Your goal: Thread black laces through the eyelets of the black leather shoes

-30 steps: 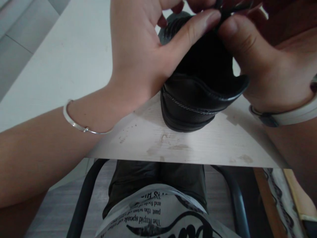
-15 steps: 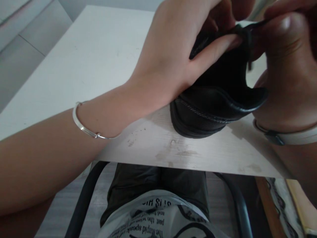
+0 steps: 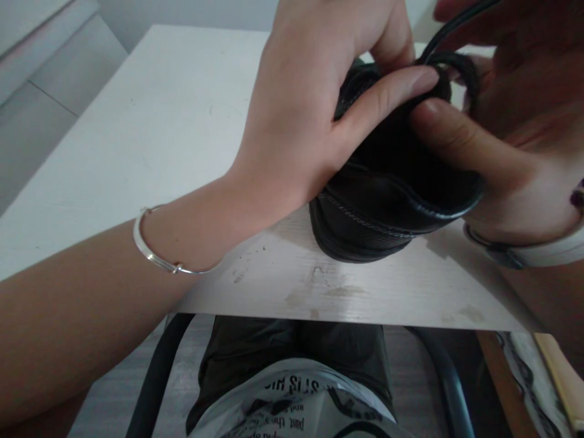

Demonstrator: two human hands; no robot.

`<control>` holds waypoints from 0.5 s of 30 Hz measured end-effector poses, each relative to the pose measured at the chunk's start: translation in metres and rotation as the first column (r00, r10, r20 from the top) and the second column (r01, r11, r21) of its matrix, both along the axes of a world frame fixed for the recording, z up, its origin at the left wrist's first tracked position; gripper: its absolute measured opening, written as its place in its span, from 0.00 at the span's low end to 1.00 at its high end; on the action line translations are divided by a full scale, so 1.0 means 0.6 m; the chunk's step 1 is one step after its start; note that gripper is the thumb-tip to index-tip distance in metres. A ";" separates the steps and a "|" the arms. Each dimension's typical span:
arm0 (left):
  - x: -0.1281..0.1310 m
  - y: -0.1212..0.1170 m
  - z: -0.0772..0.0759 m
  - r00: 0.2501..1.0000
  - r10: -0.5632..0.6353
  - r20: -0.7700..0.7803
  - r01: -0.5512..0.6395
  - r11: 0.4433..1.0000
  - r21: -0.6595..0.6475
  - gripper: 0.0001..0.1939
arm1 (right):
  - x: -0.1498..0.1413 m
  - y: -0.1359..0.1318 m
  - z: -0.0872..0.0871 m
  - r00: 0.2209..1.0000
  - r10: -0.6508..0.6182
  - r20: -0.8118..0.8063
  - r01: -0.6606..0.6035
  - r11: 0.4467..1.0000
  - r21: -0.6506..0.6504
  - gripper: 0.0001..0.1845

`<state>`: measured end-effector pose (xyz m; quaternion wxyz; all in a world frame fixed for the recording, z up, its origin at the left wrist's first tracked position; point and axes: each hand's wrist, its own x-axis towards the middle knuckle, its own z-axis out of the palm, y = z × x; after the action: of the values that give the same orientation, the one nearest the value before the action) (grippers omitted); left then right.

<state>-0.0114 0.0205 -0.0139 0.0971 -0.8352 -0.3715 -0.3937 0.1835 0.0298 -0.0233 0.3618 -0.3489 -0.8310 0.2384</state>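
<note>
A black leather shoe [image 3: 365, 207] stands on the table with its heel toward me. My left hand [image 3: 319, 91] reaches over its left side. Its thumb and fingers close on the black shoelace [image 3: 449, 30] at the top of the shoe. My right hand [image 3: 515, 128] is at the shoe's right side, its thumb pressed near the tongue inside the opening. A strand of lace rises across its upper fingers, and a loop hangs beside them. The right fingertips are partly hidden and dark. The toe of the shoe is out of sight behind my left hand.
The white table [image 3: 173, 121] carries brownish stains near its front edge. Below that edge are my legs [image 3: 292, 340] between dark curved chair arms [image 3: 159, 371]. Pale floor tiles [image 3: 50, 91] lie beyond the table's left side. A wooden frame [image 3: 511, 377] sits at lower right.
My right thumb has moved left and down into the shoe opening, and the right hand has spread wider. A lace loop now shows. The left hand has shifted slightly left.
</note>
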 end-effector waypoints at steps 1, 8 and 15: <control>-0.001 0.000 0.000 1.000 -0.009 -0.002 0.009 1.000 -0.002 0.37 | -0.001 -0.003 0.000 0.997 -0.060 -0.042 0.064 0.992 0.105 0.22; -0.007 -0.006 -0.006 0.980 -0.100 0.172 0.104 0.994 -0.018 0.11 | -0.013 -0.003 -0.008 0.973 -0.086 -0.214 0.143 0.954 0.265 0.06; -0.004 -0.003 -0.004 0.772 -0.198 0.605 0.347 0.927 -0.140 0.28 | -0.014 0.007 -0.012 0.886 -0.124 -0.447 0.086 0.991 -0.104 0.14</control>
<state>-0.0138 0.0187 -0.0165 -0.1824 -0.7254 -0.3027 -0.5907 0.1752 0.0342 -0.0305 0.5429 -0.3428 -0.6935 0.3268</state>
